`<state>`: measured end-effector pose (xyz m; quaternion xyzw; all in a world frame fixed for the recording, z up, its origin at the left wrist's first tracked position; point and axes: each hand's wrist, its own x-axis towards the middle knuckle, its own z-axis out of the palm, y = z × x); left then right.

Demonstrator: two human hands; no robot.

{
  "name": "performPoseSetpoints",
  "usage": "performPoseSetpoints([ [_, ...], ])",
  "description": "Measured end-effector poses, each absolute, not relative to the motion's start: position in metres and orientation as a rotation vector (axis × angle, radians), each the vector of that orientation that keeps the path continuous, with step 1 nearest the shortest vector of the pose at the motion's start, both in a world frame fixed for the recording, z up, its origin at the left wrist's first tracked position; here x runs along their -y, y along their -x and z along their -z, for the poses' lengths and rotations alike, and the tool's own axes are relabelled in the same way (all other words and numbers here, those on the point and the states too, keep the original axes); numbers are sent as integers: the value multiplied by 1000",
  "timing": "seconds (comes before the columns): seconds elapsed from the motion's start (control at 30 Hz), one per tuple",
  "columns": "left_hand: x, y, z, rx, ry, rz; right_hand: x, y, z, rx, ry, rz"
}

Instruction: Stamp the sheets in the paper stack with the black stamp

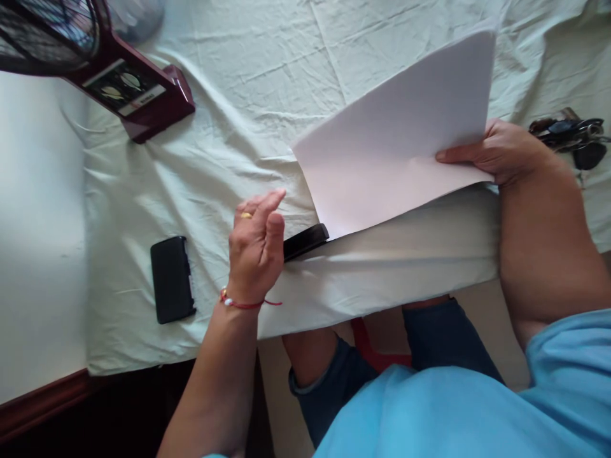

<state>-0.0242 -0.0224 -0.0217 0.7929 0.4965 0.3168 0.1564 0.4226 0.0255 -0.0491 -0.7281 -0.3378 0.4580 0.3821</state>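
My right hand [506, 152] grips a stack of white paper sheets [396, 140] at its right edge, thumb on top and the other fingers hidden beneath. The sheets bow slightly over the cloth. At their lower left corner lies a black stapler [306, 242], its visible end meeting the paper. My left hand [258, 245] is over the stapler's other end and hides it. The left fingers are stretched out and the thumb is up; whether the palm touches the stapler cannot be told.
A pale green cloth [248, 95] covers the table. On the left lies a black phone-like case [172, 280]. A dark red electric racket [153, 95] stands at the upper left, near a clear plastic item [136, 19]. A bunch of keys [573, 133] lies beyond my right wrist.
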Motion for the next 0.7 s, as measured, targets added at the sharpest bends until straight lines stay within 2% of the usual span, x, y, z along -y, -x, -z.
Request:
performPoseSetpoints([
  [0.43,0,-24,50,-1720,-2237,-402,-25,-415,46,896,1797,-1206],
  [0.7,-1,-30,50,-1721,-2319,-297,-25,-419,55,817,1679,-1268],
])
